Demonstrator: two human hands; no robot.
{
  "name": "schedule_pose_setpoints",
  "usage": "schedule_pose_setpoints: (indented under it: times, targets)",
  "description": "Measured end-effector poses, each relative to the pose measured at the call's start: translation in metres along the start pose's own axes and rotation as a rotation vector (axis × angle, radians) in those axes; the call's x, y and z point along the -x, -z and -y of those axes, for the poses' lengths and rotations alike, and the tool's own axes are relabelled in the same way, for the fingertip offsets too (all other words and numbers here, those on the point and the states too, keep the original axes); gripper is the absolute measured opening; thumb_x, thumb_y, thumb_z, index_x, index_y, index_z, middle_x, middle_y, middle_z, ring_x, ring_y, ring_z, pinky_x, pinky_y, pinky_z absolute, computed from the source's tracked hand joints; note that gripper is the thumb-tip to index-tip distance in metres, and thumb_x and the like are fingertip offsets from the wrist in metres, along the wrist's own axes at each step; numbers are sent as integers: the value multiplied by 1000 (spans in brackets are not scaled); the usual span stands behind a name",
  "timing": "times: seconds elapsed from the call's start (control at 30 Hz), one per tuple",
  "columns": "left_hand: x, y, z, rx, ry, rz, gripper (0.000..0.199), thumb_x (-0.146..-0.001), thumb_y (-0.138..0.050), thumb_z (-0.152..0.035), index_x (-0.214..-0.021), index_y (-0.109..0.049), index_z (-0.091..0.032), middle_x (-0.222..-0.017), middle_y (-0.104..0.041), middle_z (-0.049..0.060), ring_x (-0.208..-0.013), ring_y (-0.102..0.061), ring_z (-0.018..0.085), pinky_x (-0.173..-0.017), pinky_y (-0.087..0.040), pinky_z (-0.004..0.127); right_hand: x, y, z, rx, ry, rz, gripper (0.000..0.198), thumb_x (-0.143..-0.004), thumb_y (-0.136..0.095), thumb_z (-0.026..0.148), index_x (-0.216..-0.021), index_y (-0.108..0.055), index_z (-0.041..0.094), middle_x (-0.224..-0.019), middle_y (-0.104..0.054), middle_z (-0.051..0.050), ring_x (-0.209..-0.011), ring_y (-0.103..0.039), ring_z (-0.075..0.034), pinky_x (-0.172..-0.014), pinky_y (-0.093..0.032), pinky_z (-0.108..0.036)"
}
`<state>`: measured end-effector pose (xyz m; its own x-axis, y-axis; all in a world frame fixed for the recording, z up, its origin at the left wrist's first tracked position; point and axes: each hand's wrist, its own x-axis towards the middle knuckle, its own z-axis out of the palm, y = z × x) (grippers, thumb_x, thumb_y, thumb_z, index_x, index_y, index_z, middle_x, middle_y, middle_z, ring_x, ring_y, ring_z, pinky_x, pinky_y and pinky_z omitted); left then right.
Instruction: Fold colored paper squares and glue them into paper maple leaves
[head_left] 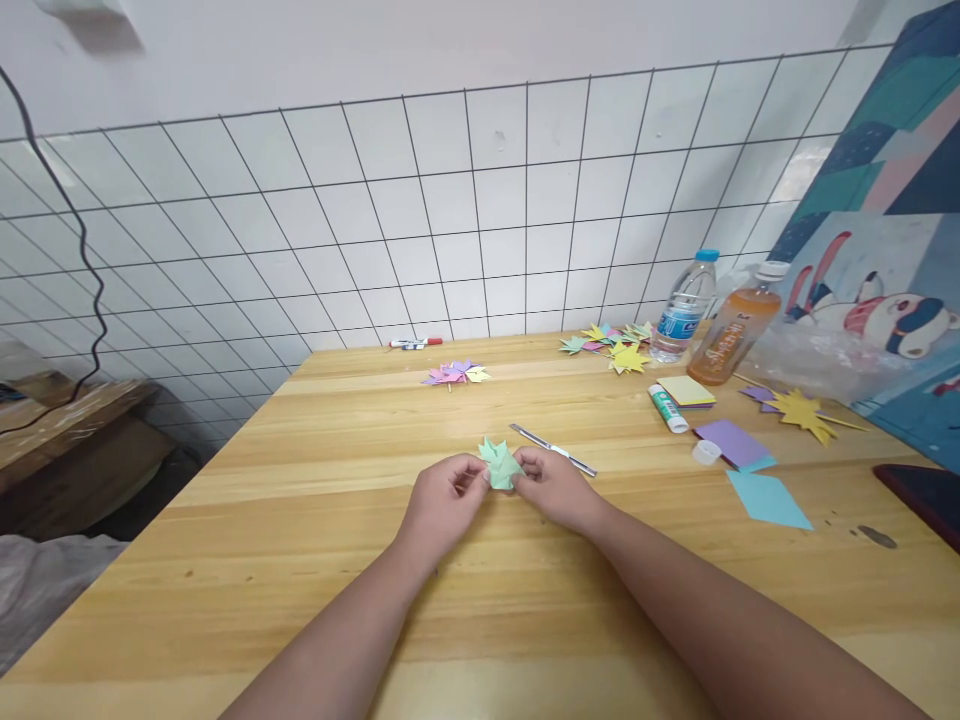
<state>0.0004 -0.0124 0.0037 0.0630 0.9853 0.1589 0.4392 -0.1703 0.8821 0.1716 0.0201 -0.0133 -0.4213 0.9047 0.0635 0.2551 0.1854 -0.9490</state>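
A light green folded paper piece [501, 464] with pointed tips along its top is held just over the wooden table [315, 580]. My left hand [448, 497] pinches its left edge between thumb and fingers. On the other side, my right hand [556, 487] grips the right edge in the same way. Behind my right hand lies a slim utility knife [555, 449], slanting down to the right and partly next to the knuckles. The undersides of the paper and my curled fingers are hidden.
Folded paper leaves [454, 374] and markers [416, 343] lie at the back. To the right are more paper stars [628, 357], a water bottle [682, 310], an orange drink bottle [735, 330], a glue stick [667, 409], its cap [706, 453], purple paper [729, 442] and a blue sheet [769, 499].
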Motion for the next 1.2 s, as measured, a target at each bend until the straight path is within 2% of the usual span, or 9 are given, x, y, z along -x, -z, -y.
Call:
schedule_pose_setpoints:
  times: [0.13, 0.2, 0.27, 0.4, 0.5, 0.57, 0.8, 1.03, 1.2]
  targets:
    - [-1, -4, 2, 101, 49, 83, 18, -74, -60, -36, -76, -63, -18, -74, -69, 2, -67, -62, 16, -60, -45, 23, 2, -1, -1, 140, 73, -31, 11, -76, -48, 19, -81, -58, 20, -69, -62, 2, -60, -54, -12, -58, -40, -23]
    - [-2, -5, 3, 217, 124, 105, 23, -72, -62, -40, -75, -61, -17, -72, -68, 3, -67, -63, 17, -59, -46, 24, 4, 0, 2, 183, 104, -77, 15, -78, -48, 21, -92, -54, 22, -64, -60, 4, -56, -52, -12, -56, -40, -23]
    - [-3, -4, 2, 359, 228, 102, 30, -68, -66, -44, -75, -58, -16, -69, -69, 4, -65, -65, 17, -57, -48, 25, 7, 3, 8, 214, 148, -120, 24, -80, -47, 20, -103, -49, 23, -69, -61, 4, -55, -53, -12, -55, -40, -23]
    - [-5, 0, -3, 521, 320, 83, 37, -64, -72, -43, -80, -61, -12, -73, -71, 9, -67, -67, 18, -61, -51, 26, 12, 8, 14, 354, 358, -98, 37, -78, -46, 10, -111, -50, 25, -104, -61, -3, -75, -58, -13, -67, -45, -26]
    - [-5, 2, -5, 569, 342, 92, 36, -65, -73, -39, -86, -64, -11, -78, -71, 9, -70, -67, 17, -64, -51, 25, 11, 10, 12, 434, 497, -88, 40, -78, -44, 5, -108, -57, 26, -105, -59, -4, -92, -57, -16, -78, -46, -29]
    - [-4, 2, -4, 586, 358, 113, 36, -66, -73, -38, -89, -65, -11, -78, -72, 9, -71, -67, 17, -63, -51, 24, 9, 11, 9, 445, 530, -103, 36, -80, -44, 6, -104, -62, 26, -104, -60, -5, -94, -56, -16, -81, -46, -30]
    - [-2, 3, -1, 660, 419, 225, 33, -70, -70, -36, -94, -67, -13, -91, -71, 12, -74, -67, 16, -64, -50, 22, 6, 12, 7, 500, 579, -143, 25, -85, -47, 14, -95, -68, 25, -96, -63, -5, -88, -59, -16, -78, -49, -31]
    - [-2, 0, -2, 566, 398, 225, 36, -69, -70, -40, -92, -67, -13, -88, -71, 12, -72, -66, 16, -65, -50, 24, 7, 10, 7, 435, 513, -181, 11, -82, -56, 21, -84, -67, 24, -87, -67, -3, -85, -60, -16, -79, -48, -32]
    - [-2, 0, -1, 591, 399, 238, 35, -70, -69, -39, -94, -68, -14, -87, -71, 10, -71, -66, 14, -64, -50, 22, 10, 7, 13, 296, 405, -162, 28, -78, -56, 18, -105, -61, 24, -93, -66, -4, -85, -61, -16, -76, -50, -32]
